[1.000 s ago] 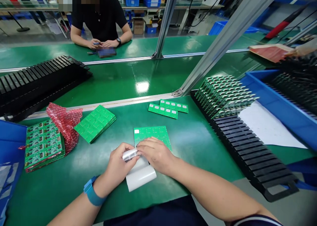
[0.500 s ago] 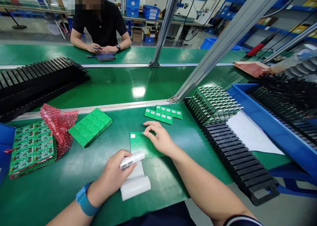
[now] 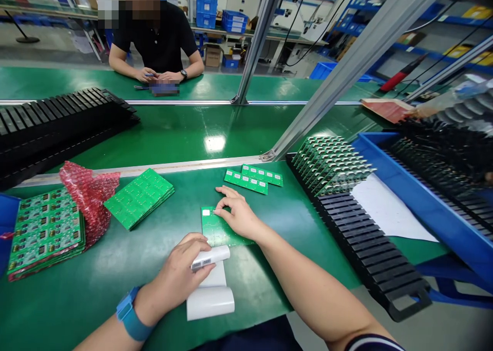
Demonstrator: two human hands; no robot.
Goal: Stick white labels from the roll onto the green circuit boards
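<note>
My left hand (image 3: 183,269) is closed around a white roll of label backing (image 3: 211,257) with dark print on one side. A loose length of its white strip (image 3: 211,304) curls down onto the mat. A green circuit board panel (image 3: 220,232) lies flat beyond the roll, with one white label (image 3: 206,213) at its upper left corner. Over this panel's upper edge, right beside that label, my right hand (image 3: 239,215) has thumb and index finger pinched together. Whatever is between those fingertips is too small to make out. The right hand covers much of the panel.
Two labelled circuit board strips (image 3: 246,181) lie behind the panel. Bare green panels (image 3: 139,197) are stacked at left, near red bubble wrap (image 3: 96,202) and populated boards (image 3: 46,228). A black slotted rack (image 3: 358,238) holds upright boards at right, beside a blue bin (image 3: 435,207). A person (image 3: 156,43) sits opposite.
My right hand has shifted slightly left along the panel's upper edge, closer to the label at the corner. My left hand and the roll have moved slightly right and toward me.
</note>
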